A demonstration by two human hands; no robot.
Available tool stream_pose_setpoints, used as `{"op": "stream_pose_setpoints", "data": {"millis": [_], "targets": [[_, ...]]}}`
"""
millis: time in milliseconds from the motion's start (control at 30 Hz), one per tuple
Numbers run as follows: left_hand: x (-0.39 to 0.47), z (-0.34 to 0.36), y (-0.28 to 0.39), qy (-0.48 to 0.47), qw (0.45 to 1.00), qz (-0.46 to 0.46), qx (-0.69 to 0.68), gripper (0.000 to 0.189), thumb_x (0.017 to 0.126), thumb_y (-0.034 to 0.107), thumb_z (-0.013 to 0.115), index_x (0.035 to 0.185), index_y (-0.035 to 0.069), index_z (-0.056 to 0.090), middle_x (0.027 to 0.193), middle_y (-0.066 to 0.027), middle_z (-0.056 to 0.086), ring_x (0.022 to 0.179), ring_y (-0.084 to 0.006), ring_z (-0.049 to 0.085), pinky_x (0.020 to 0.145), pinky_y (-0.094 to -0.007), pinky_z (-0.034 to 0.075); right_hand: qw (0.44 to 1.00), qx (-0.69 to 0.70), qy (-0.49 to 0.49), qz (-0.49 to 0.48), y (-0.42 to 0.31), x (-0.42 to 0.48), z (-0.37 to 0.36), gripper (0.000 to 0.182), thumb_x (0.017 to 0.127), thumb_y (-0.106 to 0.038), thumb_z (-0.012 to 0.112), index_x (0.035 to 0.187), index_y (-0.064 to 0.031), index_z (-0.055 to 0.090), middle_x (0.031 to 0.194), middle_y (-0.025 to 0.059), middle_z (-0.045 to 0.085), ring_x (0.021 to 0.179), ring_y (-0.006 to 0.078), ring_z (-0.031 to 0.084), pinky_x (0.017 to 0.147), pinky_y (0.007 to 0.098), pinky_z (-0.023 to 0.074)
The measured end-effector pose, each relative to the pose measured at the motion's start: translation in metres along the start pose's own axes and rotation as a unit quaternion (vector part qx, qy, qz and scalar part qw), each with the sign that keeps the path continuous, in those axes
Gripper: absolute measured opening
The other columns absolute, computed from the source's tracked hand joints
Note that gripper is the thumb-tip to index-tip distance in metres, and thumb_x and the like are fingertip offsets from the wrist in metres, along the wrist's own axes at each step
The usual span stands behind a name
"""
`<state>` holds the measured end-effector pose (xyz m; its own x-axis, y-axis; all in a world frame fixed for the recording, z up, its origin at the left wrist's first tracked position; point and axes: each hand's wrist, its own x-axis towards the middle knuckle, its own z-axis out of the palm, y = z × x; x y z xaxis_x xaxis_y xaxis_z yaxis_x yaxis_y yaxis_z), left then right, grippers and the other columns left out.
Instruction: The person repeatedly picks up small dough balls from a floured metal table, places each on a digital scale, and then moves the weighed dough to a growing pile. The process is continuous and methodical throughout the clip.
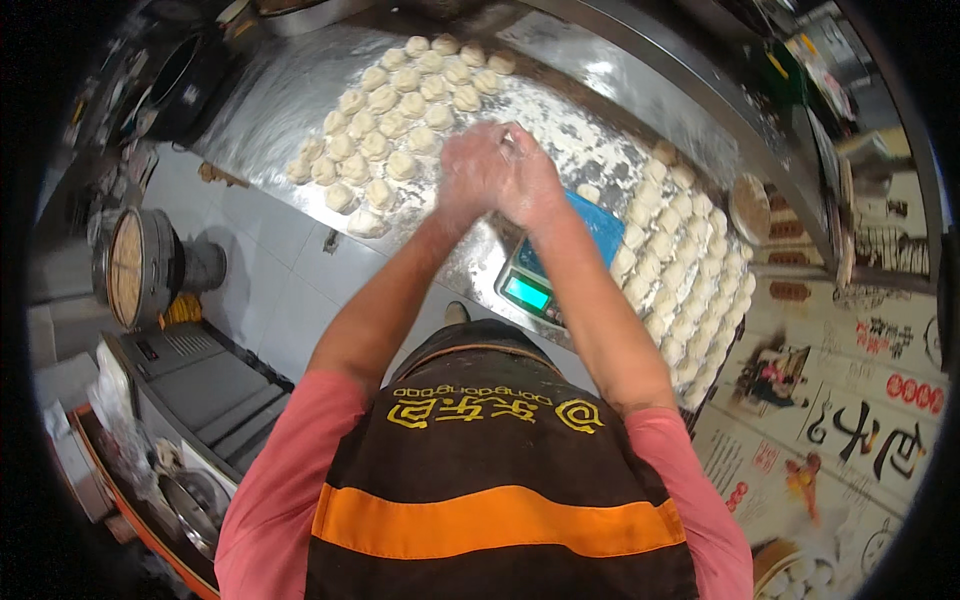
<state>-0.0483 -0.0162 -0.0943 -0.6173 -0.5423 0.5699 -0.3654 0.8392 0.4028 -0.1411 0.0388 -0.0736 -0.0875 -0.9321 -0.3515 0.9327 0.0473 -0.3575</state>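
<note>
My left hand [469, 172] and my right hand [531, 176] are pressed together above a floured metal worktable [259, 127]. Both are dusted with flour, and the left one is blurred by motion. Whether a piece of dough is between them is hidden. Just left of the hands, several rounded dough pieces [382, 124] sit in loose rows. Beneath my right forearm stands a digital scale with a blue platform [596, 225] and a lit green display [527, 292]. A single dough piece [589, 193] lies behind the platform. Tightly packed rows of dough pieces [679, 262] cover the table's right end.
Loose flour [570, 124] coats the tabletop beyond my hands. To the left stand a round steamer-like vessel [135, 266] and a dark grey appliance [195, 375]. A printed wall panel [825, 375] borders the right side. A round container with white pieces [795, 577] is at the lower right.
</note>
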Motion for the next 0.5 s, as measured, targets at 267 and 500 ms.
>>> {"op": "stream_pose_setpoints", "data": {"millis": [267,500], "targets": [[-0.024,0.012,-0.023,-0.106,0.914,-0.297,-0.254,0.043,0.084,0.025,0.058,0.119,-0.001,0.056,0.119,-0.0208,0.058,0.113,-0.0326,0.053,0.097,-0.0376,0.040,0.688,-0.607,0.294,-0.268,-0.120,-0.164,-0.064,0.023,0.083,-0.021,0.062,0.086,0.0010,0.063,0.079,0.0102,0.065,0.072,0.0229,0.060,0.067,0.0341,0.0455],[-0.068,0.001,-0.022,-0.105,0.847,-0.331,-0.403,0.036,0.078,0.014,0.062,0.109,-0.005,0.058,0.107,-0.0181,0.062,0.103,-0.0256,0.058,0.091,-0.0329,0.043,0.484,-0.784,0.346,-0.176,-0.023,-0.246,-0.129,0.022,0.075,-0.014,0.066,0.091,-0.0008,0.059,0.083,0.0157,0.062,0.083,0.0321,0.059,0.075,0.0406,0.0456]]}}
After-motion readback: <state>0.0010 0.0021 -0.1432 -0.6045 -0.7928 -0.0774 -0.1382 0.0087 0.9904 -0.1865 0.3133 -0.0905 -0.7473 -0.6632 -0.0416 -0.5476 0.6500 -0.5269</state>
